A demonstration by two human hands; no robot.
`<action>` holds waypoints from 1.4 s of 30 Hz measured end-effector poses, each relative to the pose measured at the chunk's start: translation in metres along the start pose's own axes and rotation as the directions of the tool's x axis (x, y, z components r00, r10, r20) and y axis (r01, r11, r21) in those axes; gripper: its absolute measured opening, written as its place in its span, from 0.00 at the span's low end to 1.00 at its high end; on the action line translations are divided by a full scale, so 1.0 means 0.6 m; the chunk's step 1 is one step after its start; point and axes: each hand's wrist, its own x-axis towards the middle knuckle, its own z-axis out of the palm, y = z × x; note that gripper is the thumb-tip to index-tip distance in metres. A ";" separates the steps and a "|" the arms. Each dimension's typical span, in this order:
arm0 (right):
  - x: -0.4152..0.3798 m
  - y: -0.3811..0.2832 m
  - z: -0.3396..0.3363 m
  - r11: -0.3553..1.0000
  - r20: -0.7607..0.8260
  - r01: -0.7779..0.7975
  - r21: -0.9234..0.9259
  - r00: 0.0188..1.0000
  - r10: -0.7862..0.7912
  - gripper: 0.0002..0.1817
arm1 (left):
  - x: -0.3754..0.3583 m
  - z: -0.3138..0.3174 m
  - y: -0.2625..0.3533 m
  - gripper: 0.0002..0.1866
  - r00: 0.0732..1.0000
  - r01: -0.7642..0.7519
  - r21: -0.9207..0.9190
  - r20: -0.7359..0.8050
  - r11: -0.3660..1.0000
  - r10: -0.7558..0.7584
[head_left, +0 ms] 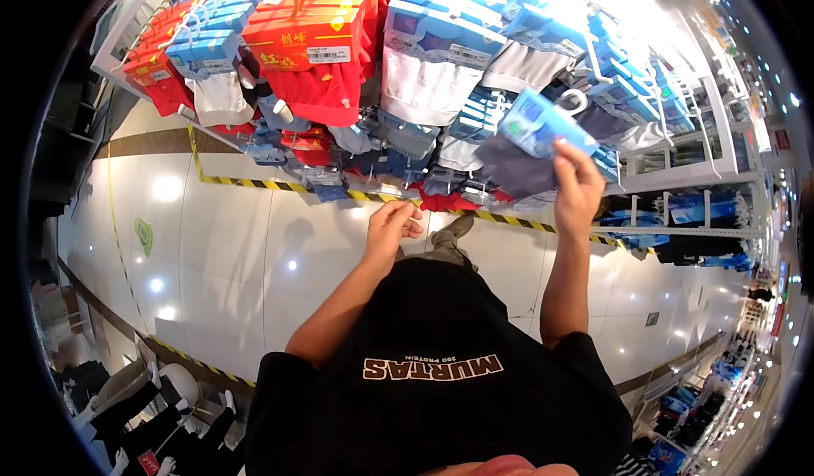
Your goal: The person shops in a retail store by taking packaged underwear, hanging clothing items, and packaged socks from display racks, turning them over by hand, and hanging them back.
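Note:
My right hand (pixel 578 186) pinches the edge of a blue card hanger with a white hook, from which dark grey underwear (pixel 519 167) hangs. This piece is tilted and held in front of the rack's right part. My left hand (pixel 394 228) is in front of the lower rack, fingers loosely bent and slightly apart, with nothing visible in it. Close by hang red underwear on red cards (pixel 307 37) and white underwear on blue cards (pixel 428 84). Lower rows of grey, blue and red pieces are partly hidden behind the upper ones.
The white display rack (pixel 716 94) has long prongs and continues to the right. Black-and-yellow tape (pixel 254 184) runs along the tiled floor (pixel 225 222) at its base. Mannequin legs in black (pixel 199 432) are at lower left. Another stocked shelf (pixel 708 408) stands at lower right.

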 end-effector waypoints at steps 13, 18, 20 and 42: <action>0.202 0.029 0.048 0.946 0.021 0.256 -0.200 0.966 -0.257 0.10 | -0.013 -0.005 -0.011 0.09 0.999 -0.007 0.029 0.038 1.000 0.006; 0.123 0.027 0.090 0.918 -0.040 0.147 -0.368 0.984 -0.173 0.25 | -0.020 -0.022 -0.015 0.10 1.000 0.003 0.035 -0.017 0.999 -0.002; 0.079 0.023 0.103 0.879 -0.069 0.177 -0.442 0.971 -0.230 0.24 | -0.020 -0.028 -0.021 0.10 0.999 0.004 0.041 -0.032 0.999 -0.003; 0.128 -0.076 0.220 0.941 0.233 0.015 0.338 0.967 -0.099 0.13 | -0.054 -0.024 -0.017 0.10 0.999 -0.035 0.027 0.003 0.999 0.035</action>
